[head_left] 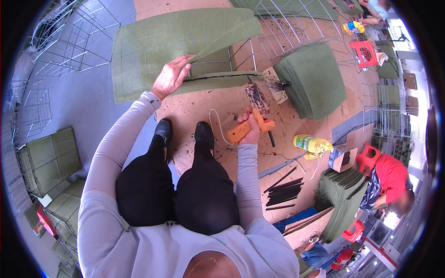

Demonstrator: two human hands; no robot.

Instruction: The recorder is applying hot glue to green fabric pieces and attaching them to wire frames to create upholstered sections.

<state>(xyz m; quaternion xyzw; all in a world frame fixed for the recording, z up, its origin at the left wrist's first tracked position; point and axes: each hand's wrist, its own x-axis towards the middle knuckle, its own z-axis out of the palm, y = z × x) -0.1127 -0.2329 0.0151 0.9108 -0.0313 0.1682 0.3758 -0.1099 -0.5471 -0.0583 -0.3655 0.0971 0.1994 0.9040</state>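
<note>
My left hand (172,76) pinches the near edge of a green fabric sheet (153,44) and lifts it. The sheet lies over a wire frame (241,58), part of which shows under the raised edge. Below that edge runs a dark line of glue (218,76) along a green strip. In my right hand (251,127) is an orange glue gun (241,132), its front smeared with dark residue. The gun's nozzle points up at the right end of the dark line; whether it touches cannot be told. A black glue stick (271,139) pokes from its rear.
To the right stands a stack of green sheets (310,81). Nearer lie a yellow bottle (313,143) and several black glue sticks (283,192). The gun's white cord (215,125) loops over the cardboard. Wire frames (69,51) stand at left. A person in red (394,180) sits at right.
</note>
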